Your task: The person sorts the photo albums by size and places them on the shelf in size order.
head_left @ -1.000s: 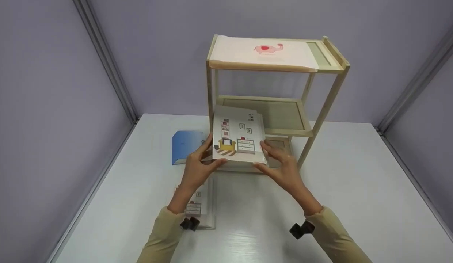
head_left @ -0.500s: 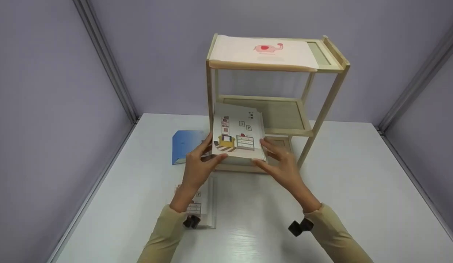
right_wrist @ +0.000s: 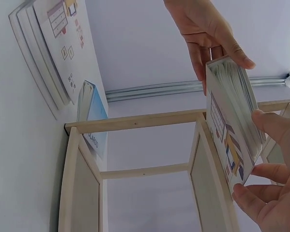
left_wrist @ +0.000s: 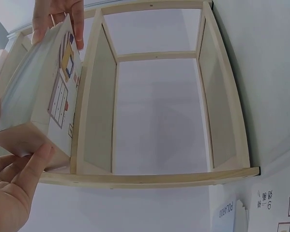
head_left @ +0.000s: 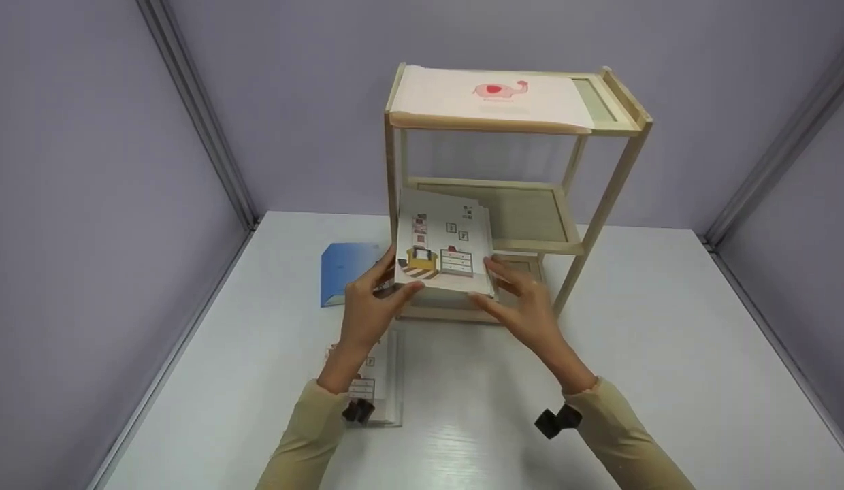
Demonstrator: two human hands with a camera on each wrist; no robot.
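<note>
A thick white album [head_left: 442, 245], its cover printed with a yellow sofa and a chest of drawers, is held between both hands. It lies tilted at the left front of the middle shelf [head_left: 531, 211], its far end over the shelf. My left hand [head_left: 367, 313] grips its near left corner, thumb on the near edge and fingers at the side. The right hand [head_left: 524, 309] pinches the near right corner the same way. Loose page edges of the album [right_wrist: 234, 92] show in the right wrist view. Whether its underside touches the shelf cannot be told.
The light wooden rack [head_left: 609, 197] carries a white cloth [head_left: 435, 95] with a pink elephant on top. A blue album [head_left: 344, 269] lies left of the rack. Nearer, partly under the left forearm, similar white albums [head_left: 378, 388] are stacked on the white table [head_left: 633, 327].
The held album has shifted slightly up and away, deeper toward the middle shelf, and both hands have moved a little with it. Rack, blue album and stacked albums have stayed put.
</note>
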